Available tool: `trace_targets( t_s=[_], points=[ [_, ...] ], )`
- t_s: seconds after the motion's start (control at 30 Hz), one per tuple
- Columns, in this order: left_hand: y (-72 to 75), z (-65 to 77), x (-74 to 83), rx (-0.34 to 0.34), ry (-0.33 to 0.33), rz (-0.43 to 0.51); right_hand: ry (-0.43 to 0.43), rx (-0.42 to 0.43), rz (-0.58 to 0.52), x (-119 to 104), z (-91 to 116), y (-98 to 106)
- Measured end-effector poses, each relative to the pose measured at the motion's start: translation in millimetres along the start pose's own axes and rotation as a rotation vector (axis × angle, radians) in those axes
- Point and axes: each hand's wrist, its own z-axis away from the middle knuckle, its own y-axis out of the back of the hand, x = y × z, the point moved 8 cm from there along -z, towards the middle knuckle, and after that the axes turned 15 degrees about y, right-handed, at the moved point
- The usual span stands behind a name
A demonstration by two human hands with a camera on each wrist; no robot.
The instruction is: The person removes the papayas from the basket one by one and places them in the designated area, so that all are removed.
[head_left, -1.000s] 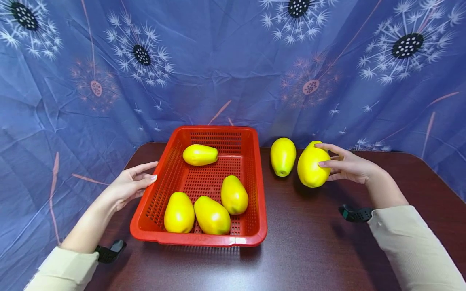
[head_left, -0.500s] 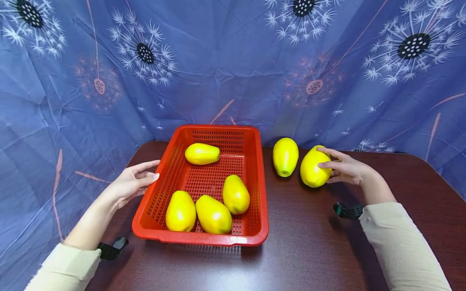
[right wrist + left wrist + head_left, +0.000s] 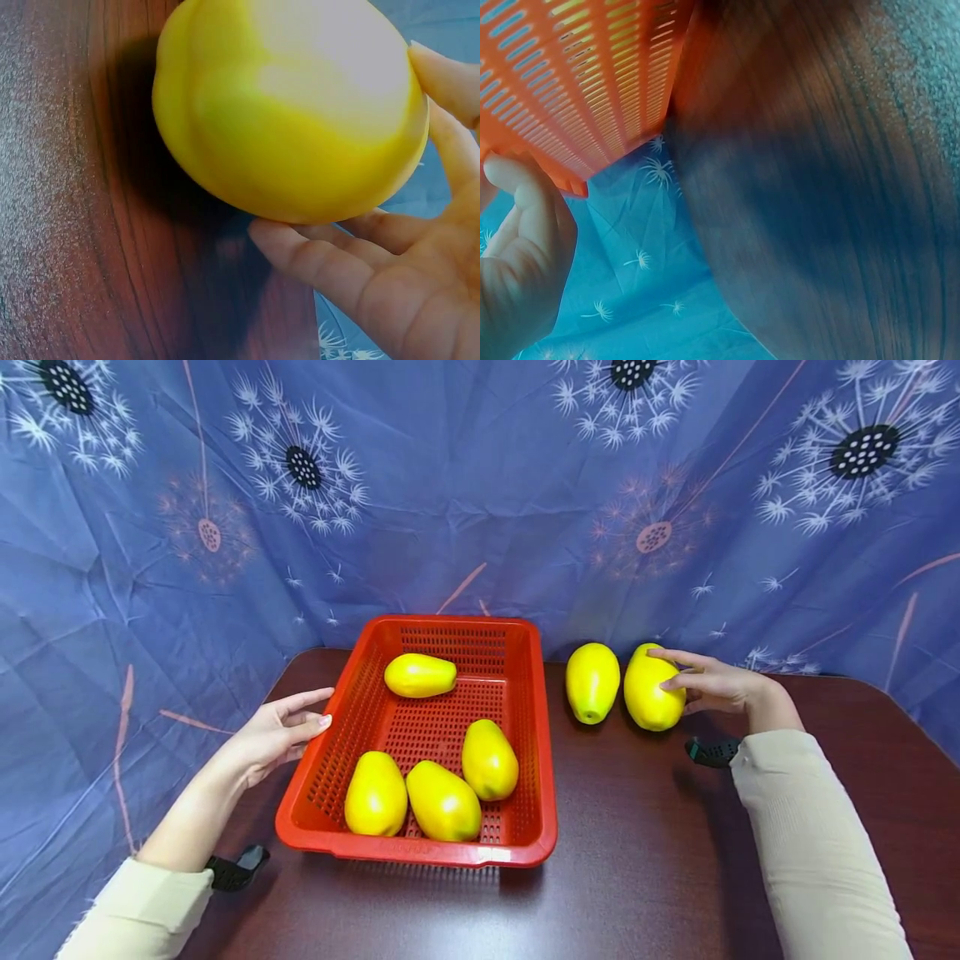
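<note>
My left hand [image 3: 272, 739] grips the left rim of a red plastic basket [image 3: 547, 793], its thumb and fingers at the edge; the left wrist view shows the basket's slotted wall [image 3: 592, 82] beside that hand [image 3: 525, 247]. At the back right, my right hand [image 3: 716, 683] holds a yellow papaya [image 3: 651, 693] from its right side. Up close in the right wrist view, the fingers [image 3: 330, 262] reach beneath and behind this papaya [image 3: 292, 112]. Another papaya [image 3: 592, 683] rests on the table just left of the held one. Several more papayas [image 3: 375, 793] lie inside the basket.
The dark brown wooden table [image 3: 622, 860] has rounded corners at the back. Behind it hangs a blue curtain [image 3: 480, 485] printed with dandelions, close to the table's far edge. A black strap [image 3: 712, 752] hangs under the right wrist and another strap [image 3: 238, 868] under the left.
The right hand's papaya dipped toward the table, then moved back and now stands nearer the other papaya. The left hand keeps its place at the basket rim; the whole view has shifted slightly.
</note>
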Motion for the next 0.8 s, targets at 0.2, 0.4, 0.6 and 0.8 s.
trace_targets(
  t_s=[0.2,0.4,0.6,0.8],
  points=[
    [0.1,-0.8,1.5,-0.006,-0.006,0.021,0.001,0.012,0.013,-2.6,-1.6,3.6],
    [1.7,-0.5,1.6,0.007,0.006,0.012,0.006,0.008,0.022,-4.3,-0.3,1.6],
    [1.6,-0.9,-1.0,0.005,0.01,0.007,0.023,0.006,0.025,-7.1,-0.1,-0.6],
    [1.0,-0.7,-1.2,0.003,0.015,0.005,0.017,0.014,0.038,-7.4,-0.2,-0.2]
  ],
)
